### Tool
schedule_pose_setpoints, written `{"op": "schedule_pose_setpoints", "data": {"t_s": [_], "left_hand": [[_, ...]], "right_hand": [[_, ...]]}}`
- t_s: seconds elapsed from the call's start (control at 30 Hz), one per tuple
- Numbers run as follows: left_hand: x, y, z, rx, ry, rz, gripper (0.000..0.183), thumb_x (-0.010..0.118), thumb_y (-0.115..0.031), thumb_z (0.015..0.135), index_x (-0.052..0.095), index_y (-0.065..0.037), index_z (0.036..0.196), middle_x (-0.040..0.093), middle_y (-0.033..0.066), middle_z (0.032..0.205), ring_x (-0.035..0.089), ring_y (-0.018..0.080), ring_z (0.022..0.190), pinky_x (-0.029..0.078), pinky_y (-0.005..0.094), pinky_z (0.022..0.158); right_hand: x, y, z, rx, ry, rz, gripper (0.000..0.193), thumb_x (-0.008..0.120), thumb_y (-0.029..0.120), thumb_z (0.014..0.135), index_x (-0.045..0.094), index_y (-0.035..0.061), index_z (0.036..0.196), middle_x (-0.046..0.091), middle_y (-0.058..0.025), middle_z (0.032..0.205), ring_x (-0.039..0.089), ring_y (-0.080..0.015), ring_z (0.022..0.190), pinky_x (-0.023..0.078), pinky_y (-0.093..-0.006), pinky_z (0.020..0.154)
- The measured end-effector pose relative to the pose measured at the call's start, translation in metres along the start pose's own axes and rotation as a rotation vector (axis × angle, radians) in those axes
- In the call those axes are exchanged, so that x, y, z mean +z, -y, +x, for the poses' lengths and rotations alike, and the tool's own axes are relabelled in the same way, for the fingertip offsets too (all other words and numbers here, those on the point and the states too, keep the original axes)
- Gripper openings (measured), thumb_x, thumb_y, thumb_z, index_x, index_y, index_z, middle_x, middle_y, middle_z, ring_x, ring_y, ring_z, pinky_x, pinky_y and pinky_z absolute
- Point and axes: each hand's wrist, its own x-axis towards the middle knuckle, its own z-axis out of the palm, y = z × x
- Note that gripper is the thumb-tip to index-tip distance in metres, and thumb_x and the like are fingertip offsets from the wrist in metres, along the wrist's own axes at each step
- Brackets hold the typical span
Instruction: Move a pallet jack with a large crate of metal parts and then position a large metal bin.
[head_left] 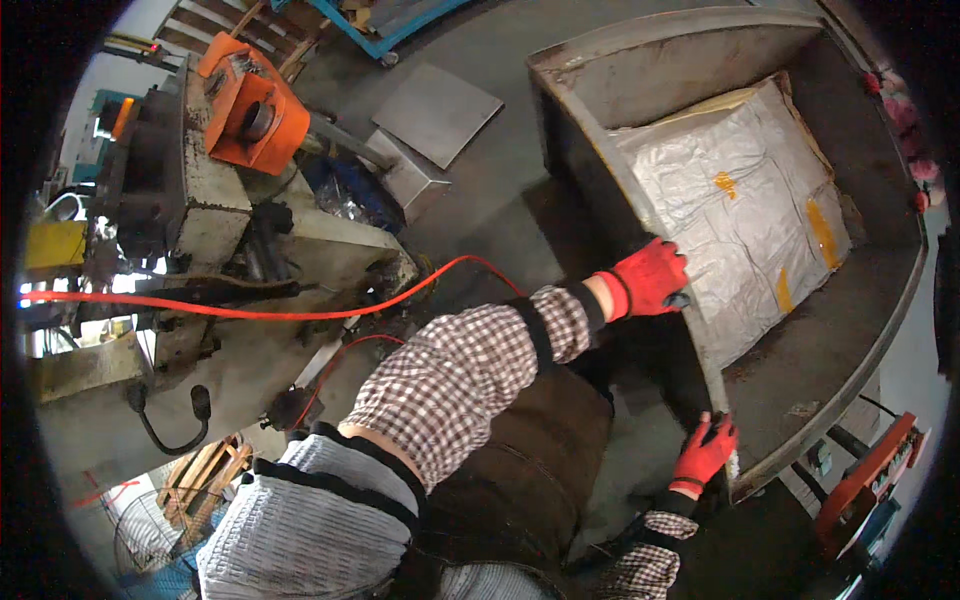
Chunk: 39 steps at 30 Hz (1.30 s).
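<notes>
A large grey metal bin (590,135) with rust-stained walls stands on the right. A crinkled, silvery-white sheet with orange-yellow marks (725,210) covers a flat load inside it. My left hand (648,278), in a red glove, is closed over the bin's near rim, about midway along. Lower on that same rim my right hand (703,455), also red-gloved, grips close to the corner. Parts of the fingers of both hands are hidden behind the rim. Checked sleeves cover my forearms.
To the left stands a greasy machine (330,255) with an orange housing (255,115). A red hose (330,314) crosses in front of it. Metal plates (435,112) lie on the floor, and a blue cart (385,40) stands beyond. Blurred pink-red shapes (905,130) show along the bin's far rim.
</notes>
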Motion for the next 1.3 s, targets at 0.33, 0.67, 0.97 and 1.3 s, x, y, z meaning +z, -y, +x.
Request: {"op": "schedule_pose_setpoints", "data": {"t_s": [0.33,0.67,0.97,1.3], "left_hand": [[-0.045,-0.071,-0.134,-0.104,0.092,0.001,0.03,0.06,-0.034,0.07,0.052,-0.007,0.08,0.049,0.0101,0.087,0.046,0.0283,0.088,0.036,0.0398,0.08],[-0.018,-0.09,-0.084,-0.217,0.13,0.079,0.033,0.063,-0.022,0.069,0.057,-0.007,0.097,0.053,0.0145,0.101,0.046,0.0348,0.099,0.036,0.0429,0.087],[-0.018,-0.126,-0.041,-0.294,0.127,-0.093,0.038,0.068,-0.022,0.064,0.056,-0.002,0.095,0.054,0.017,0.096,0.049,0.0349,0.094,0.041,0.0392,0.081],[-0.109,-0.137,-0.144,-0.787,0.206,-0.166,0.047,0.059,-0.047,0.07,0.06,-0.009,0.097,0.06,0.0126,0.097,0.056,0.0301,0.091,0.044,0.0387,0.077]], "right_hand": [[-0.039,0.031,-0.139,-0.045,0.219,0.053,0.051,0.052,0.038,0.08,0.046,-0.0032,0.108,0.046,-0.0256,0.102,0.043,-0.04,0.097,0.033,-0.0455,0.086],[-0.04,-0.041,-0.079,-0.085,0.227,0.288,0.054,0.056,0.044,0.074,0.05,0.0004,0.104,0.052,-0.0211,0.096,0.047,-0.0348,0.093,0.037,-0.043,0.081],[-0.107,-0.13,-0.106,0.406,0.035,0.605,0.042,0.054,0.043,0.079,0.059,0.0052,0.096,0.06,-0.0139,0.087,0.055,-0.0317,0.08,0.044,-0.0368,0.077],[-0.163,-0.166,-0.263,0.699,-0.231,0.657,0.043,0.05,0.026,0.085,0.045,-0.0023,0.117,0.053,-0.0175,0.11,0.049,-0.0258,0.102,0.037,-0.0343,0.088]]}}
